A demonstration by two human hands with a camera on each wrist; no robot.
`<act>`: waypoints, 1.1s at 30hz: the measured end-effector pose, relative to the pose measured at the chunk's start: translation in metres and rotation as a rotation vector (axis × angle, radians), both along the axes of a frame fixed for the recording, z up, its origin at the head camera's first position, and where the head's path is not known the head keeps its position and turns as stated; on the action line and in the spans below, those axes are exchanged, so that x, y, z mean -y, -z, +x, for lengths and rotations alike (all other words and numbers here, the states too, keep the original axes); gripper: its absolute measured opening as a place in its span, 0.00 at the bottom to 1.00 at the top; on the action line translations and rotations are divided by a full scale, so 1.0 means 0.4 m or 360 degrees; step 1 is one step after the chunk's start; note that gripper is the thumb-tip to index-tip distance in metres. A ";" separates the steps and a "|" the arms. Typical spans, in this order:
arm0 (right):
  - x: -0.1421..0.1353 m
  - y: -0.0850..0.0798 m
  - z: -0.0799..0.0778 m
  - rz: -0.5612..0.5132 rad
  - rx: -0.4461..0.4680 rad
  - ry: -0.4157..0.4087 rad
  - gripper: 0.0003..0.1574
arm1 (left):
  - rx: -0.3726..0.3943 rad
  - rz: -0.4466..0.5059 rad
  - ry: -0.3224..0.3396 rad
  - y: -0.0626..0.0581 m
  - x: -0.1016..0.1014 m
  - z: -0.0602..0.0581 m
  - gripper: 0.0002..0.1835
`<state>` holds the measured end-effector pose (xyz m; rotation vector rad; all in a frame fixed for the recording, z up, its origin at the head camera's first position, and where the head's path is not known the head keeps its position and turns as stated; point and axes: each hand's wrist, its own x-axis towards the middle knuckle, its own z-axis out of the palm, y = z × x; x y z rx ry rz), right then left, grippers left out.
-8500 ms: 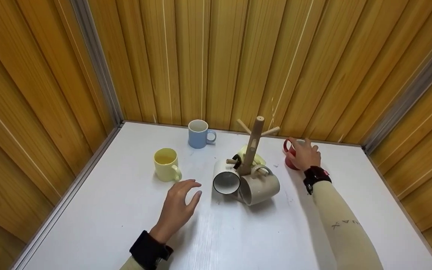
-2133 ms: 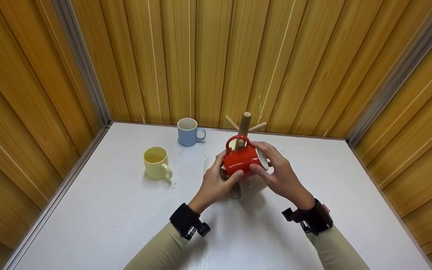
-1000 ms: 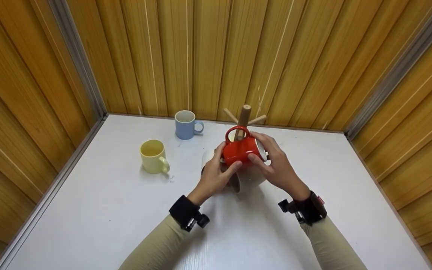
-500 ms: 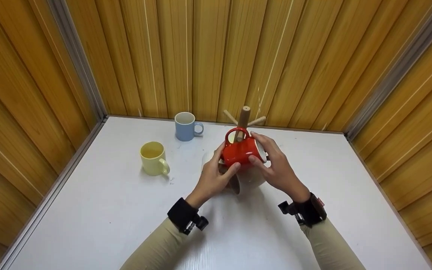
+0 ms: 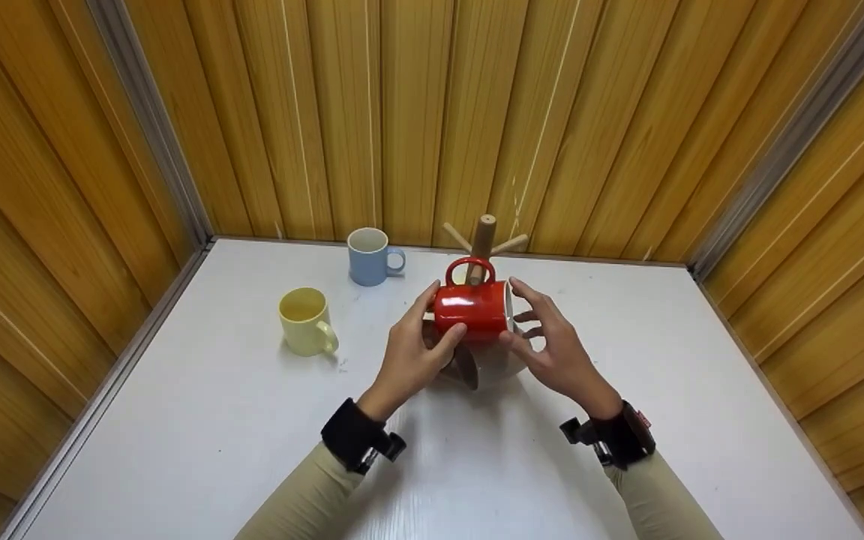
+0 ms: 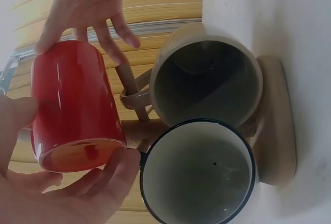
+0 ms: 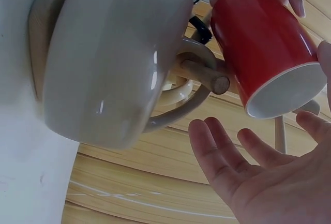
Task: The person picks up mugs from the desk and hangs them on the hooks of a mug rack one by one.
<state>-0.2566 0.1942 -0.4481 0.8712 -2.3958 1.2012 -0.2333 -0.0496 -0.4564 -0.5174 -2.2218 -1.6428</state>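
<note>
My left hand (image 5: 407, 356) grips the base end of a red mug (image 5: 469, 307), thumb in front and fingers behind. The mug lies on its side, white mouth facing right, handle up. Inside its handle loop shows the end of a peg on the wooden mug tree (image 5: 485, 232). At the rim is my right hand (image 5: 558, 352); in the right wrist view its thumb meets the rim while the fingers (image 7: 217, 151) spread loosely below. Under the red mug hang a beige mug (image 7: 114, 58) and a white mug with a black rim (image 6: 199, 175).
A blue mug (image 5: 368, 259) stands upright at the back, handle to the right. To the left on the white table (image 5: 199, 405) is an upright yellow mug (image 5: 303, 322). Wood-patterned panels (image 5: 417, 112) enclose the table at the back and sides.
The right hand took the red mug from the back right and both hands brought it to the tree. Lately the mug has levelled and shifted slightly left; the right fingers have loosened.
</note>
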 end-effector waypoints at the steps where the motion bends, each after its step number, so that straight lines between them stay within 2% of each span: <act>1: 0.001 0.003 0.001 0.0002 0.0010 -0.0001 0.48 | -0.0016 -0.0009 -0.0008 0.000 0.002 -0.001 0.42; 5: 0.005 0.015 0.006 0.0018 0.0027 -0.0014 0.48 | -0.0059 -0.0022 -0.0023 0.001 0.005 -0.004 0.41; 11: 0.004 0.026 0.010 0.0017 0.0016 -0.0026 0.49 | -0.0041 -0.0015 -0.0026 -0.004 0.002 -0.001 0.41; 16: 0.001 0.028 0.015 0.0007 0.0055 -0.0036 0.50 | -0.0072 -0.0091 -0.0100 -0.028 -0.006 -0.002 0.41; 21: -0.001 0.030 0.016 -0.0012 0.0099 -0.0051 0.49 | -0.0175 -0.0109 -0.0156 -0.058 -0.018 -0.011 0.39; 27: -0.006 0.041 0.015 0.0001 0.0067 -0.0029 0.48 | -0.0273 -0.0137 -0.0124 -0.093 -0.029 -0.029 0.39; 33: -0.011 0.051 0.014 0.0024 0.0080 -0.0008 0.47 | -0.0301 -0.0202 -0.0109 -0.117 -0.029 -0.052 0.39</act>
